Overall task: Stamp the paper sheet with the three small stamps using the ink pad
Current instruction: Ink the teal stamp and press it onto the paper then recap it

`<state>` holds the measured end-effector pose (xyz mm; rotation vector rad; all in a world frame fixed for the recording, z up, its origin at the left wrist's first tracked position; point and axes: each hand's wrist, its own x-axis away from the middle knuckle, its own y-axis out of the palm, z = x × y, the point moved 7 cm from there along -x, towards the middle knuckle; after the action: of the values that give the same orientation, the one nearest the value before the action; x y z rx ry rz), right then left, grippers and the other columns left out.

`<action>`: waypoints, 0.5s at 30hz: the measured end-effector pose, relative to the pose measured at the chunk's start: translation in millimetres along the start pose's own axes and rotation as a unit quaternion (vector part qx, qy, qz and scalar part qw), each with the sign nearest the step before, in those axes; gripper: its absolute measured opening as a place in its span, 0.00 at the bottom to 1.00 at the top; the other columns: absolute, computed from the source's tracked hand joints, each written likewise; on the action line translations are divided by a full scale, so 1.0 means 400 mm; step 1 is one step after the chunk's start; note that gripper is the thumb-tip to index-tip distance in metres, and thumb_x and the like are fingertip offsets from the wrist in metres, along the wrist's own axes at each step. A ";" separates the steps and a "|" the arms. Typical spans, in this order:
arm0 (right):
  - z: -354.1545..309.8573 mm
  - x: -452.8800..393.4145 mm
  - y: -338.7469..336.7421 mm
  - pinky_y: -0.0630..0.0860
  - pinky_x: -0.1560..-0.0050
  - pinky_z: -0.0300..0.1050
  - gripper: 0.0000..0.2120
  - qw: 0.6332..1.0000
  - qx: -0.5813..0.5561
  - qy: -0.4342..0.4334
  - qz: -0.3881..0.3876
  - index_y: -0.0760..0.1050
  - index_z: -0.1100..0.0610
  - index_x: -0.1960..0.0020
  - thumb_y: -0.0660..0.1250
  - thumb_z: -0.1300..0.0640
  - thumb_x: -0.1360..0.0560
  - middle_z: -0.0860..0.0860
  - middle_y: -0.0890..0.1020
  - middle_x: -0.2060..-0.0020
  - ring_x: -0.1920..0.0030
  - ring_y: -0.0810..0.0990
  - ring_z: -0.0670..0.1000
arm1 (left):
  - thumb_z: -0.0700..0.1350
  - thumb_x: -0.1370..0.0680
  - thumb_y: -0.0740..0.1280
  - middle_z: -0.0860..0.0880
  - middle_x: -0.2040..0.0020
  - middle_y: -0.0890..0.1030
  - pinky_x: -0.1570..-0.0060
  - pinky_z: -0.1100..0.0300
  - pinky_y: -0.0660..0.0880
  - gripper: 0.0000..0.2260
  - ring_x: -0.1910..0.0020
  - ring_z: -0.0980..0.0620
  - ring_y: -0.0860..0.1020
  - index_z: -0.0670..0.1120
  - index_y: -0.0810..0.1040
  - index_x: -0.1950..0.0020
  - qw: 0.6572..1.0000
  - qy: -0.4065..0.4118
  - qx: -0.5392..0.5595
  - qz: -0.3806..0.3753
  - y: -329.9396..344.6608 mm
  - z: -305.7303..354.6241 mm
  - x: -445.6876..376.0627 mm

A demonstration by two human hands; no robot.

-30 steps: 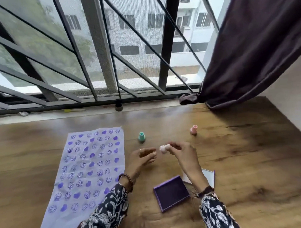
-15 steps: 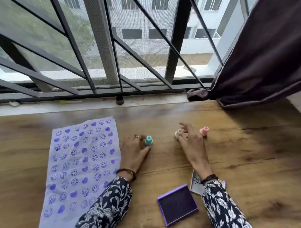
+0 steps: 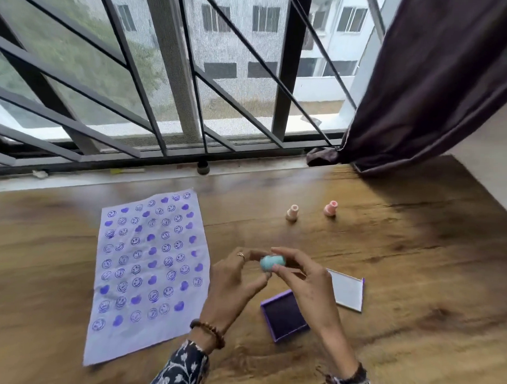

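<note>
Head view: blurred teal stamp (image 3: 272, 262) pinched between fingers of both hands.

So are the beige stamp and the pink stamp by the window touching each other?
Apart. The head view shows the beige stamp and the pink stamp standing side by side with a clear strip of bare wooden table between them.

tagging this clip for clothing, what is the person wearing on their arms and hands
Both forearms have dark sleeves with a white floral print. The left hand has a ring on one finger and a brown beaded bracelet at the wrist. The right hand has a dark wristband.
</note>
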<state>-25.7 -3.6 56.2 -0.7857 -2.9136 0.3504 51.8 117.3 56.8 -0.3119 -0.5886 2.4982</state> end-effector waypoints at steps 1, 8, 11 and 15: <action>0.006 0.012 -0.004 0.78 0.49 0.37 0.11 0.998 -0.056 0.020 0.001 0.80 0.49 0.50 0.70 0.60 0.30 0.46 0.85 0.54 0.50 0.82 0.45 | 0.42 0.32 0.74 0.54 0.51 0.83 0.48 0.68 0.73 0.12 0.50 0.61 0.79 0.54 0.79 0.53 0.998 -0.026 0.063 -0.009 -0.001 0.001 0.014; 0.028 0.086 0.001 0.77 0.64 0.34 0.09 0.969 -0.221 0.109 0.035 0.81 0.54 0.58 0.68 0.49 0.33 0.47 0.84 0.66 0.64 0.80 0.45 | 0.37 0.35 0.75 0.52 0.57 0.86 0.54 0.68 0.78 0.12 0.56 0.55 0.83 0.50 0.83 0.54 0.978 -0.081 0.193 -0.004 0.014 0.021 0.076; 0.063 0.111 -0.002 0.76 0.72 0.34 0.13 0.911 -0.349 0.197 0.096 0.79 0.58 0.61 0.65 0.48 0.31 0.49 0.81 0.74 0.74 0.77 0.44 | 0.37 0.35 0.74 0.55 0.58 0.85 0.55 0.71 0.76 0.15 0.56 0.58 0.82 0.53 0.82 0.53 0.990 -0.039 0.134 -0.005 0.010 0.020 0.084; 0.103 0.142 -0.002 0.76 0.77 0.35 0.11 0.825 -0.476 0.281 0.119 0.75 0.62 0.61 0.61 0.58 0.24 0.52 0.79 0.79 0.79 0.76 0.45 | 0.36 0.30 0.71 0.48 0.51 0.81 0.52 0.70 0.69 0.15 0.50 0.51 0.78 0.46 0.79 0.45 0.999 -0.008 -0.051 -0.005 0.005 -0.029 0.071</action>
<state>-81.7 16.7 18.8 -1.0883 -2.2646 -1.2093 31.3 135.7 42.9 -0.3272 -0.7252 2.4682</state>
